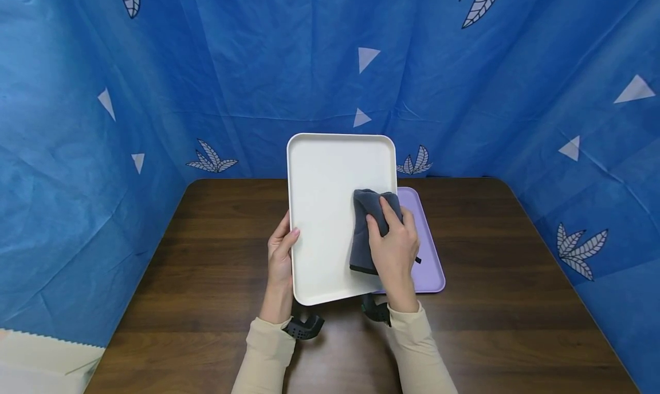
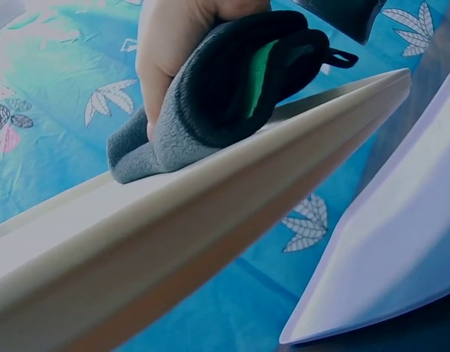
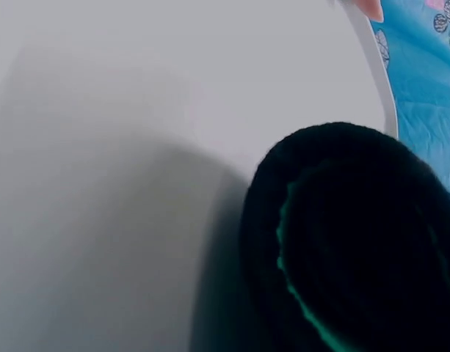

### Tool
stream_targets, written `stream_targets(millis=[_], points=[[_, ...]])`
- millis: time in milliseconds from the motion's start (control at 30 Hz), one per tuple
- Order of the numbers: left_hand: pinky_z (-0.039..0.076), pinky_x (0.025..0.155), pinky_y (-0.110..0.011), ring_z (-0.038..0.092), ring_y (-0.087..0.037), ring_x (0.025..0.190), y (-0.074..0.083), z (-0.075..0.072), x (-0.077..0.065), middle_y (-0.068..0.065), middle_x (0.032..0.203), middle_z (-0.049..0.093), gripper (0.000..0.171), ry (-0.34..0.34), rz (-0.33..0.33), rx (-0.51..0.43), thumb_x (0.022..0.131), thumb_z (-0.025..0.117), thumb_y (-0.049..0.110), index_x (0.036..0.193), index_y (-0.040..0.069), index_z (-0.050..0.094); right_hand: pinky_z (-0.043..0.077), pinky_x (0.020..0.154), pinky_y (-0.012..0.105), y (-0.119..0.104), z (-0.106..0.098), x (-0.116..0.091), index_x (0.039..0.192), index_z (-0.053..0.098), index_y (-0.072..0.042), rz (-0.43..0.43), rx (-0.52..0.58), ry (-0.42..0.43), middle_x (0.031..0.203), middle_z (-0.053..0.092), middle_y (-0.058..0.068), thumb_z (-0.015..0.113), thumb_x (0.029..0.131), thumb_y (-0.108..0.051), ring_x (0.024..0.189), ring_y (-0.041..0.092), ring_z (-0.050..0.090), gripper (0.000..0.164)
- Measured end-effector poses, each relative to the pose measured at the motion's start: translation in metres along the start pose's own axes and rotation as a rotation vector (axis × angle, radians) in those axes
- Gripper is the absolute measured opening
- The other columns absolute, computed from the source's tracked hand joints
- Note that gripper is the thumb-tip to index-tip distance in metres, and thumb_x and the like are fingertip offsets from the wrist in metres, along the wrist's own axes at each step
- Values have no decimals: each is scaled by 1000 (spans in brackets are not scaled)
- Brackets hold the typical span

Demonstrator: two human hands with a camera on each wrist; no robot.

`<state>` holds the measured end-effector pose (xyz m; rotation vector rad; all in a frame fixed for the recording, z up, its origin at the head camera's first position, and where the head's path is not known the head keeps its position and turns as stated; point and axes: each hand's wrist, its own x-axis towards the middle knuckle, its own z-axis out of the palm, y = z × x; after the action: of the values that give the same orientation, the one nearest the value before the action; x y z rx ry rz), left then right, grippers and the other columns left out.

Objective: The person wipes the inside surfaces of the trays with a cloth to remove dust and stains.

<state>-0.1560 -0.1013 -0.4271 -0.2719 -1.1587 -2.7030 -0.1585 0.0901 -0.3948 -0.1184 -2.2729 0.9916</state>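
Note:
A white rectangular tray (image 1: 325, 211) is held up and tilted above the table, its inner face toward me. My left hand (image 1: 280, 256) grips its left edge, thumb over the rim and fingers behind. A folded dark grey cloth (image 1: 363, 239) lies against the right part of the tray's face, and my right hand (image 1: 396, 248) pinches it there between thumb and fingers. In the left wrist view the cloth (image 2: 202, 110) touches the tray's surface, with a green stripe and a small loop showing. The right wrist view has the cloth (image 3: 342, 147) large and dark over the tray (image 3: 173, 95).
A lilac tray (image 1: 430, 251) lies on the brown wooden table (image 1: 206, 279), partly behind the white tray on the right. A blue curtain (image 1: 258, 67) with leaf and triangle prints hangs behind and along the sides. Pale fabric (image 1: 46, 359) shows at lower left.

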Motion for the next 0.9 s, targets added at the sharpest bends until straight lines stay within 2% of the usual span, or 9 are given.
stream_targets(millis=[233,567,900], points=[[57,79,-21,70,-8,97,0,0,0,3,117,71,49,1,5,10,95,40,-8,126,20,67,51,76,52,-7,4,-6,128,66,-12,-29,-10,16,115,60,25,75,86,-22,97,40,62,44],[57,80,-23,70,-9,98,-1,0,0,2,117,71,48,-9,6,-2,96,41,-7,128,19,66,51,79,54,-22,9,-15,127,67,-11,-95,12,-17,118,60,25,77,84,-20,100,39,62,44],[56,82,-21,69,-8,101,-3,-2,0,4,118,70,47,15,-10,14,95,42,-5,125,21,68,56,78,51,-42,15,-22,124,69,-12,-226,-19,-32,116,62,24,79,82,-20,99,37,64,44]])
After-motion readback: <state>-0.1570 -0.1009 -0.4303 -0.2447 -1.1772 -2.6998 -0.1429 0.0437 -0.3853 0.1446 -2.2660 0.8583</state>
